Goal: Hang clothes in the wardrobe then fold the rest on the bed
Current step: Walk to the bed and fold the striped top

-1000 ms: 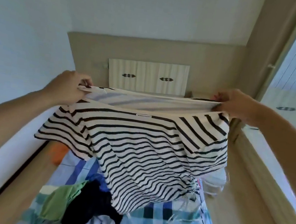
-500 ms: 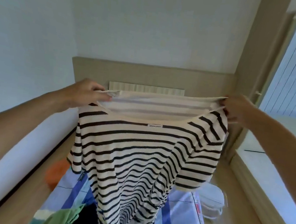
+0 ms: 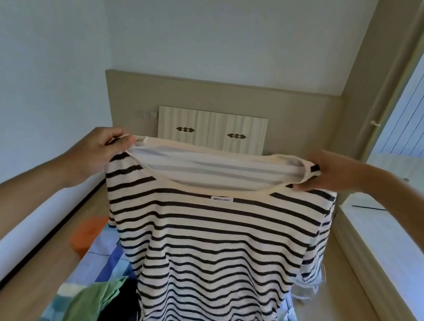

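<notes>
striped shirt (image 3: 205, 240) no longer bunched; now hangs straight, sleeves down, from left hand (image 3: 99, 151), right hand (image 3: 338, 177).

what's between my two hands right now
In the head view, the wide neckline of the striped shirt spans the gap: the left hand pinches one shoulder end, the right hand grips the other, nothing else between them.

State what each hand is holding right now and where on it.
Both hold the striped shirt: the left hand grips its left shoulder at the neckline, the right hand its right shoulder.
</notes>
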### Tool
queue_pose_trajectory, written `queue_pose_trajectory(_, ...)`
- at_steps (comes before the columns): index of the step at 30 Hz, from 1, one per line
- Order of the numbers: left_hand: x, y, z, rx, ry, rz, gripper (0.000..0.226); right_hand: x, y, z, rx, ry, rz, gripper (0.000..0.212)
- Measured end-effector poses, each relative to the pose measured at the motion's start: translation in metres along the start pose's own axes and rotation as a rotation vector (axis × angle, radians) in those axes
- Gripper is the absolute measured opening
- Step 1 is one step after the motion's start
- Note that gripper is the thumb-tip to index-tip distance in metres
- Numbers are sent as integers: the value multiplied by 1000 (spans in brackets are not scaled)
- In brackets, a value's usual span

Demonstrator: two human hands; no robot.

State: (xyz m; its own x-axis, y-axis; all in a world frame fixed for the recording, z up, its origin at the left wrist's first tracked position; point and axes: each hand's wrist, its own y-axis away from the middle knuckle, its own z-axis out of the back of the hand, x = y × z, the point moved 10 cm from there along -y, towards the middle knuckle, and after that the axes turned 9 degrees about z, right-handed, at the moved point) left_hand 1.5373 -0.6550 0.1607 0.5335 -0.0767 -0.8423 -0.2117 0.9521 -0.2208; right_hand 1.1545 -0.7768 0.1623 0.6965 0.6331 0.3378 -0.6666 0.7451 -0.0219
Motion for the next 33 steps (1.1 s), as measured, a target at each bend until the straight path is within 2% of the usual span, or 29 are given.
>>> queue_pose_trajectory(4, -1, 26, -24, -1, -199, -135, 48, 10, 24, -15, 9, 1, -23, 21)
queue_pose_trajectory(7, -11, 50, -43, 151, -174, -205, 42, 2, 50, -28, 64, -75, -100, 16)
queue_pose_trajectory(10, -15, 63, -52, 265, -181, -245, 39, -11, 68, -34, 83, -108, -138, 21)
queue_pose_trajectory(12, -17, 63, -52, 294, -180, -261, 37, -15, 74, -33, 76, -179, -157, 35)
queue_pose_trajectory(14, -16, 54, -53, 303, -176, -255, 36, -22, 71, -33, 69, -202, -176, 65)
queue_pose_trajectory(15, -14, 46, -54, 299, -167, -247, 37, -25, 68, -36, 63, -229, -195, 67)
queue_pose_trajectory(17, -3, 27, -62, 297, -128, -222, 39, -29, 53, -49, 79, -336, -197, 35)
queue_pose_trajectory(18, 9, 16, -68, 303, -114, -195, 40, -40, 44, -55, 62, -364, -202, 21)
queue_pose_trajectory(20, 42, -11, -84, 305, -133, -149, 45, -57, 28, -76, 68, -372, -251, 17)
queue_pose_trajectory(22, 78, -41, -106, 293, -202, -124, 55, -77, 3, -112, 138, -368, -272, 32)
queue_pose_trajectory(24, 118, -72, -138, 314, -178, -59, 55, -118, -28, -149, 182, -328, -339, 52)
queue_pose_trajectory(27, 194, -111, -193, 318, -156, 86, 43, -176, -73, -214, 280, -308, -400, 44)
queue_pose_trajectory(30, 276, -160, -248, 282, -194, 165, 43, -233, -124, -269, 310, -245, -457, 28)
queue_pose_trajectory(33, 342, -210, -290, 123, -271, 195, 48, -295, -193, -316, 186, -194, -482, 26)
